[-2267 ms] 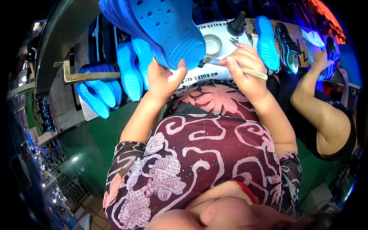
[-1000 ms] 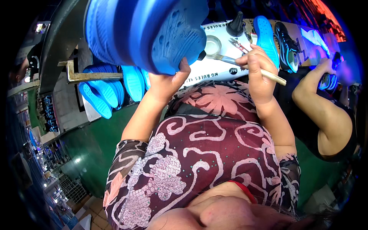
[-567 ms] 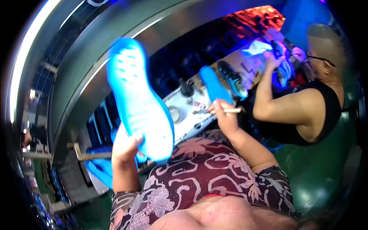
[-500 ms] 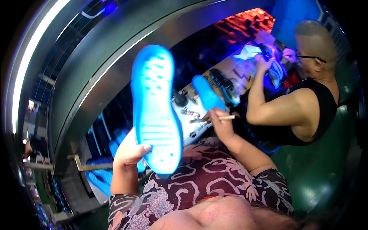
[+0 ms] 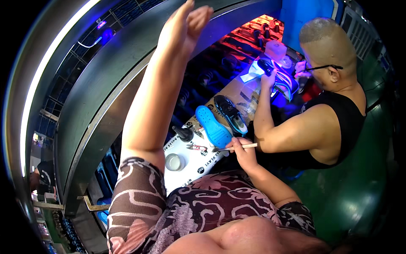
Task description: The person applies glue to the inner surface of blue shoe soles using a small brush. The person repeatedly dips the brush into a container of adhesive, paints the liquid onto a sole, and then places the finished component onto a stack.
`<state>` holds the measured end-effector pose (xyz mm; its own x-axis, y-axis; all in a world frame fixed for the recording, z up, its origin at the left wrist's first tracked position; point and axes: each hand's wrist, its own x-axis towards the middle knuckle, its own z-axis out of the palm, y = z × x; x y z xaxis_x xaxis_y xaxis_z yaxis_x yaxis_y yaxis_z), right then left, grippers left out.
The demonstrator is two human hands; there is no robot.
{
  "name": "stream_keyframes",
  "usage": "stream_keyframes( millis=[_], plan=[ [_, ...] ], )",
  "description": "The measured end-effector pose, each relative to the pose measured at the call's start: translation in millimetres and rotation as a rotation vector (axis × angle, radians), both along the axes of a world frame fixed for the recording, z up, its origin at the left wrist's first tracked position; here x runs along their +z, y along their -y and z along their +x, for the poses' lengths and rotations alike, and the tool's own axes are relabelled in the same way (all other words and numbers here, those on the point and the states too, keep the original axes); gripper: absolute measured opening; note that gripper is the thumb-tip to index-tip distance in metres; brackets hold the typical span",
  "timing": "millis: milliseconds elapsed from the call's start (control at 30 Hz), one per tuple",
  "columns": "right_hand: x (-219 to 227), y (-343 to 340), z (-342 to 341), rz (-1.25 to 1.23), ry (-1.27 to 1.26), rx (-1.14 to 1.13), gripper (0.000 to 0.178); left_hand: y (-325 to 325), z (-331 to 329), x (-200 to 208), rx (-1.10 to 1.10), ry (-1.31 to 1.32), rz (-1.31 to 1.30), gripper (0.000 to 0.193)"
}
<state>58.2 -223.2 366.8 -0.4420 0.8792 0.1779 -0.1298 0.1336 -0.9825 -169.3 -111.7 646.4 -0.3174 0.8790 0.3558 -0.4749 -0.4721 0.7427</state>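
Our left hand point(image 5: 186, 21) reaches high, fingers spread and empty; our right hand point(image 5: 242, 151) pinches a brush point(image 5: 237, 147) beside the blue sole point(image 5: 213, 127) on the bench. Glue might drip.

Matt blue foam sole point(image 5: 213, 127), pale wooden brush handle point(image 5: 247, 146), glossy white board point(image 5: 190, 158).

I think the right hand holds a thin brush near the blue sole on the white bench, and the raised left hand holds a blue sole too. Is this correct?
Not quite. In the head view the raised left hand is empty, fingers open. The rest stands: the right hand holds a thin brush near the blue sole on the white bench.
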Motion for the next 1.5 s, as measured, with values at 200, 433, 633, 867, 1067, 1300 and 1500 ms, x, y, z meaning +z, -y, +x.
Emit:
stream_keyframes(
  millis=[200,433,633,867,1067,1300,1500],
  plan=[
    [-13.6,-0.1,-12.7,-0.031,-0.022,0.113,0.033,188.5,-40.8,-146.7,0.168,-0.538,-0.485,0.05],
    [-27.3,25.4,-44.6,-0.131,0.081,0.211,0.037,464.0,-94.1,-296.7,0.789,-0.877,-1.142,0.05],
    [-12.0,49.0,-76.6,-0.128,0.099,0.371,0.036,498.6,-70.6,-314.2,1.035,-1.123,-1.434,0.06],
    [-10.3,46.8,-100.9,-0.061,0.192,0.351,0.036,475.2,-88.8,-329.4,0.921,-1.304,-1.79,0.043],
    [-16.2,55.4,-142.9,0.159,0.292,0.447,0.026,493.4,-102.0,-340.6,0.799,-1.393,-1.839,0.033],
    [-50.9,59.4,-188.4,0.678,0.376,0.512,0.017,498.5,-93.1,-333.6,0.795,-1.314,-1.688,0.032],
    [-39.1,57.9,-184.6,0.549,0.394,0.557,0.016,528.4,-89.4,-369.1,0.733,-0.029,-1.046,0.046]
  ],
)
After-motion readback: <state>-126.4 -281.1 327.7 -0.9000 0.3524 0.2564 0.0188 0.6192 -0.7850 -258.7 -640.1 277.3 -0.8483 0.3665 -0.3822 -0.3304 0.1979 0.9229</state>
